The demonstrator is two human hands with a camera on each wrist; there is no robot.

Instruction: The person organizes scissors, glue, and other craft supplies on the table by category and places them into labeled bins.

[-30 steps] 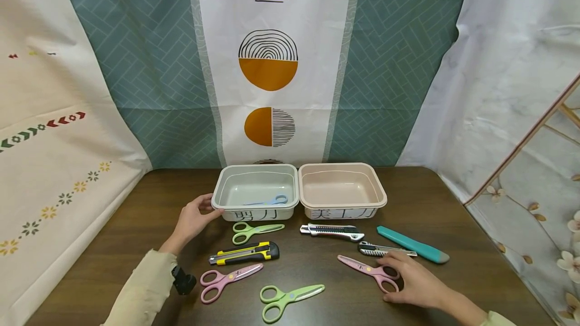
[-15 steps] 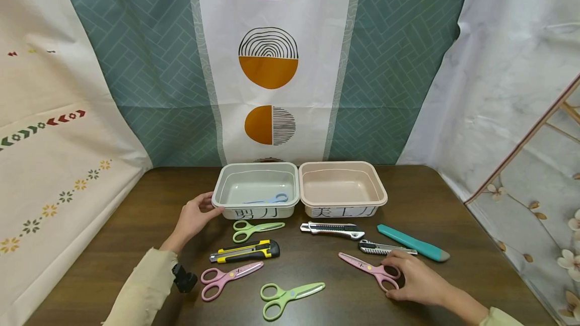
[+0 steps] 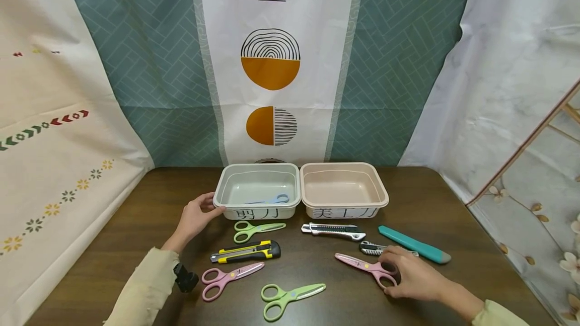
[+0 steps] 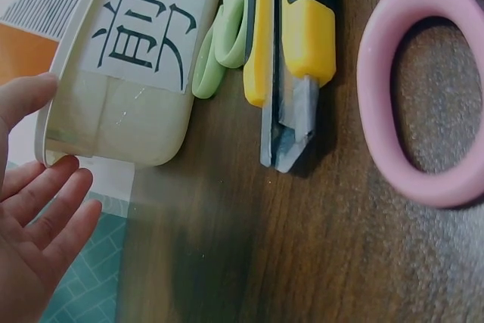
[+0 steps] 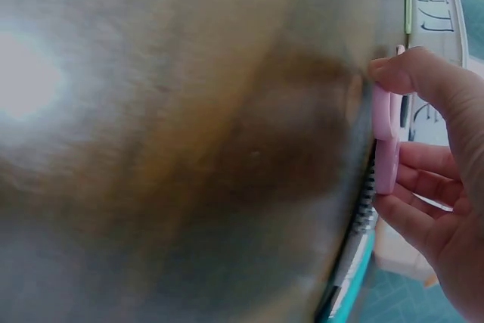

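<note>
Head view – sorted so far: one blue pair of scissors (image 3: 271, 199) lies in the grey-green tray (image 3: 256, 206) at centre frame; the pink tray (image 3: 344, 206) to its right looks empty. Judged from this, the sorting has barely begun.
Head view – left to sort: on the counter (image 3: 136, 225), below the trays, lie two green scissors (image 3: 256, 230) (image 3: 290, 297), the left pink scissors (image 3: 230, 278), a yellow-black utility knife (image 3: 245, 251), two silver utility knives (image 3: 333, 231) (image 3: 373, 249) and a teal knife (image 3: 414, 251) at right.
Head view – right hand: the right hand (image 3: 414, 278), lower right of frame, curls its fingers round the handle loops of the right pink scissors (image 3: 364, 267), which lie flat on the counter – not yet lifted, as far as can be judged.
Head view – left hand: the left hand (image 3: 196, 218), left of centre, rests against the left end of the grey-green tray, thumb near the rim, fingers relaxed; it grips nothing.
Left wrist view – left hand: fingers (image 4: 45, 217) lie straight at lower left, touching or just short of the tray's corner (image 4: 113, 119); which one cannot be told. The yellow-black utility knife (image 4: 291, 58) and a pink scissor loop (image 4: 423, 81) fill the right of the frame.
Right wrist view – right hand: blurred counter fills most of the frame. At right, thumb and fingers (image 5: 423, 81) pinch the pink handle (image 5: 384, 141) – a light hold.
</note>
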